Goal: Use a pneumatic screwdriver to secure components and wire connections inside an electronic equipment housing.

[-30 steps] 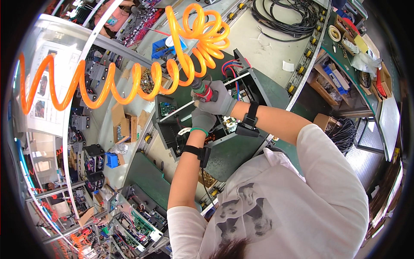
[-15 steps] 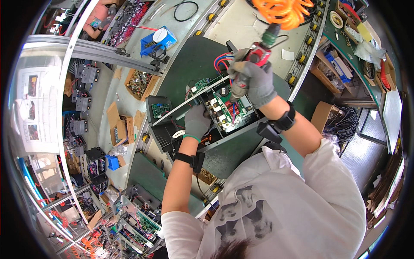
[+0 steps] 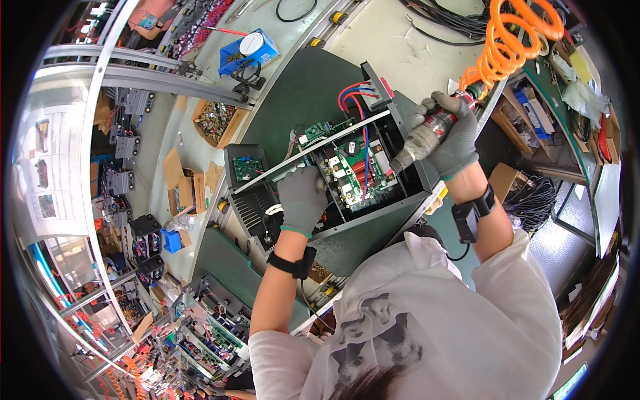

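An open black metal case (image 3: 409, 195) stands at an angle on the dark green work board, with a green circuit board (image 3: 351, 175) inside it. Red and blue wires (image 3: 364, 127) run across the board and up to the case's far end plate. My gloved left hand (image 3: 303, 195) is inside the left part of the case, fingers curled down; whatever they grip is hidden. In my gloved right hand (image 3: 456, 137) is a pneumatic screwdriver (image 3: 431, 137), fingers wrapped round its body. Its tip points down-left, at the right side of the circuit board. An orange coiled hose (image 3: 510, 37) leads from its back end.
Left of the board stand a cardboard box of small metal parts (image 3: 217, 123), another open carton (image 3: 185, 183) and a blue bin (image 3: 250, 53) with a white round lid. Black cables (image 3: 453, 23) lie at the back. A metal frame rail (image 3: 153, 79) crosses at left.
My right hand has moved the screwdriver right and toward me, off the middle of the circuit board. The orange hose swung right. My left hand stays in the case.
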Demonstrator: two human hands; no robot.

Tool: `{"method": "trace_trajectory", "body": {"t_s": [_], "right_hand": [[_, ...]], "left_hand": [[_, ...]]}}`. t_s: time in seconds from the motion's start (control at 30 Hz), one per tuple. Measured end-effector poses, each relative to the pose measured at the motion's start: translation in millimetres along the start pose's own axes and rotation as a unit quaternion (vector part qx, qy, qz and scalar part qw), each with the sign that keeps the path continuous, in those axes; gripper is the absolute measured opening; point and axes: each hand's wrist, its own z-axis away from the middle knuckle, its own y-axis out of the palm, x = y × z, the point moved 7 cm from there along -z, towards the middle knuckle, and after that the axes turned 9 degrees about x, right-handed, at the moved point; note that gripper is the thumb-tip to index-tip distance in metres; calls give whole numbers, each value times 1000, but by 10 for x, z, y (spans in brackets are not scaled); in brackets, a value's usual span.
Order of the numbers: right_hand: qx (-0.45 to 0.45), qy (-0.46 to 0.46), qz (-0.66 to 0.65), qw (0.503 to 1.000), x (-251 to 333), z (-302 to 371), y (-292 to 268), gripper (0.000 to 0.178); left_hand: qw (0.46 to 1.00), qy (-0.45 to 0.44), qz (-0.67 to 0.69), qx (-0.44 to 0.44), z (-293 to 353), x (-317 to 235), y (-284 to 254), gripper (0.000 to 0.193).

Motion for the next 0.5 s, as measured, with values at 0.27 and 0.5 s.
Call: {"method": "trace_trajectory", "body": {"t_s": [0.27, 0.5], "right_hand": [[83, 19, -90, 992, -36, 216, 160, 10], [92, 86, -92, 988, -46, 476, 164, 14]], "left_hand": [[922, 177, 299, -169, 638, -989, -974, 17], [904, 275, 280, -169, 876, -1222, -928, 10]]}}
